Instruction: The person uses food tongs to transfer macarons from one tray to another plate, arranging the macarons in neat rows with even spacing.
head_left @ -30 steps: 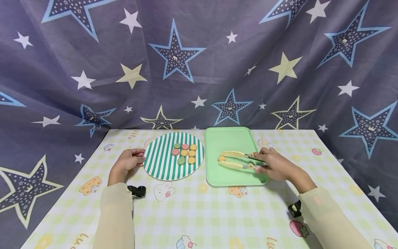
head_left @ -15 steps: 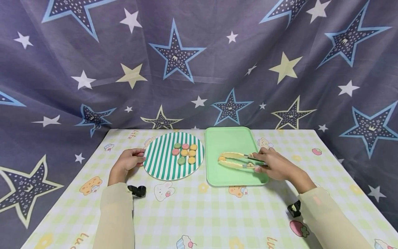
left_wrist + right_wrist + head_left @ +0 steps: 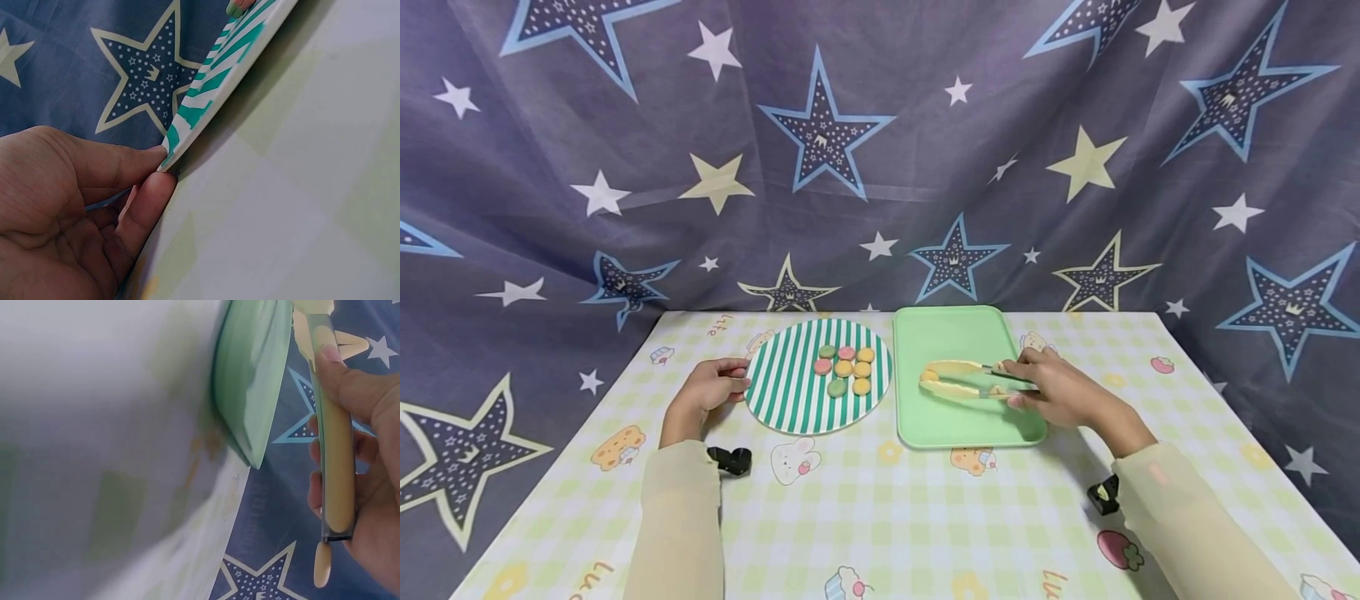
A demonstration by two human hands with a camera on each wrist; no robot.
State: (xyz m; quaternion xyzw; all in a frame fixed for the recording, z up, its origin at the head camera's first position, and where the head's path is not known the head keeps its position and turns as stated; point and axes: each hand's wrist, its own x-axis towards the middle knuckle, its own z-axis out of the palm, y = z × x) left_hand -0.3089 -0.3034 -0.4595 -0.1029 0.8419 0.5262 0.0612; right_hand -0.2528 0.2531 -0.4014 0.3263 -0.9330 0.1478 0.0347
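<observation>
My left hand [image 3: 706,393] pinches the left rim of a round plate [image 3: 778,379] with green and white stripes. In the left wrist view, thumb and fingers meet on the plate's edge [image 3: 212,94]. Several small macarons in green, pink and yellow [image 3: 844,368] lie on its right half. My right hand [image 3: 1063,392] grips a pair of tongs [image 3: 957,367] with pale yellow arms over the green tray [image 3: 943,329]. Between the tongs' tips is an orange-yellow macaron [image 3: 929,375]. The right wrist view shows the thumb laid along the tongs' handle [image 3: 339,462].
Plate and tray stand side by side with a narrow gap, near the back of a table with a checked cloth [image 3: 850,517]. A dark star-patterned curtain [image 3: 887,208] hangs right behind the table's back edge.
My right hand and the tongs have shifted slightly left, the macaron moving left and slightly up with the tips. The left hand and the plate have stayed in place.
</observation>
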